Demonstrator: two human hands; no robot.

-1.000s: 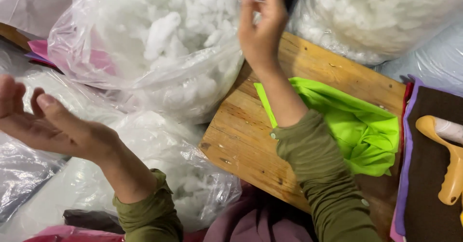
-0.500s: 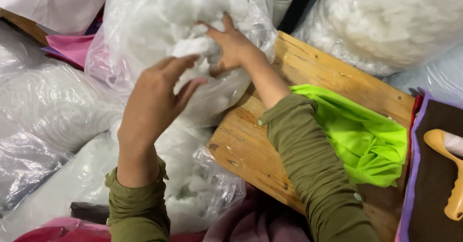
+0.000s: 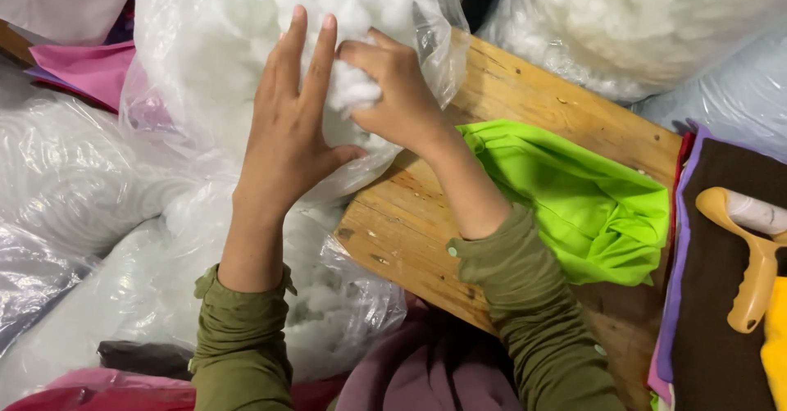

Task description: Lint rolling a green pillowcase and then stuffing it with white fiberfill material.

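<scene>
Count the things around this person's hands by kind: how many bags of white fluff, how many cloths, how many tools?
Clear bags of white stuffing: 3, top middle, top right, lower
Lime green cloth: 1
Pink cloth: 1
Brown felt sheet: 1
Yellow-handled roller: 1
Total: 7

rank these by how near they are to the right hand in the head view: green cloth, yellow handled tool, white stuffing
1. white stuffing, gripped in the right hand
2. green cloth, on the wooden board beside that forearm
3. yellow handled tool, far right edge
</scene>
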